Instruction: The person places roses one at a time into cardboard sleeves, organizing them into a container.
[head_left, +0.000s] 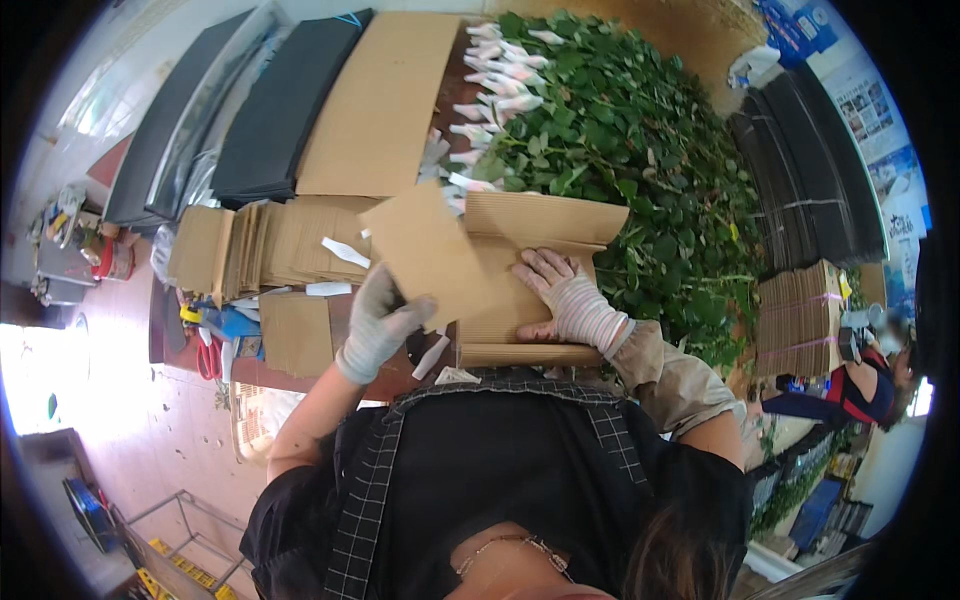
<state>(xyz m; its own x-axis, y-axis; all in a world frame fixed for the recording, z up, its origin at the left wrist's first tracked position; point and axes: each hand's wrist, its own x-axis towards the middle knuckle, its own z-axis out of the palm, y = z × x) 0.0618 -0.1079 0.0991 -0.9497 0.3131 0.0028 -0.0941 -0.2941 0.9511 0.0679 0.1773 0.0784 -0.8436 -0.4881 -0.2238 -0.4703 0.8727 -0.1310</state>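
Observation:
My left hand (386, 319), in a pale work glove, holds a flat piece of cardboard (435, 251) by its lower left side. The piece is tilted and its right part overlaps a corrugated cardboard sheet (540, 217) with curled upper and lower edges. My right hand (562, 292), in a striped fingerless glove, lies with spread fingers on that sheet. Beyond it are leafy green stems (615, 135), with several white mesh-like sleeves (517, 71) at their left ends. A loose white sleeve (346, 253) lies on stacked cardboard pieces (307, 240) left of the sheet.
A tall cardboard stack (382, 97) and black sheets (289, 105) stand at the back left. Red scissors (208, 356) and a smaller cardboard stack (296, 334) are near the left edge. Bundled cardboard (799, 319) stands at the right, with another person (862, 386) beyond.

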